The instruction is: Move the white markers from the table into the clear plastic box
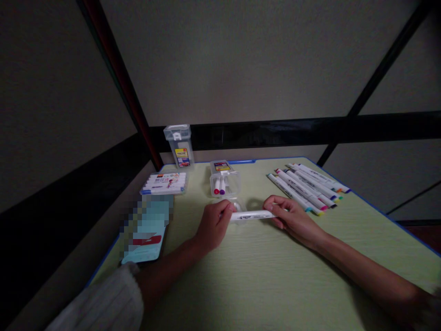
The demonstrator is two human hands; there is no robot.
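Note:
A white marker (253, 215) is held level above the table between both hands. My left hand (214, 224) is closed around its left end. At its right end, the fingers of my right hand (292, 217) pinch it. Just beyond the hands lies a clear plastic marker case (229, 180) holding a red-ended and a purple-ended marker (222, 185). A clear lid-like piece (237, 205) shows partly behind my left hand. On the right, several white markers (303, 188) with coloured ends lie side by side in a loose pile.
At the back left of the pale green table (262, 280) stands a clear lidded box (181, 147). In front of it lies a flat pack of white markers (165, 183). A light-blue, partly blurred flat item (151, 225) rests by the left edge. Walls enclose the back and left.

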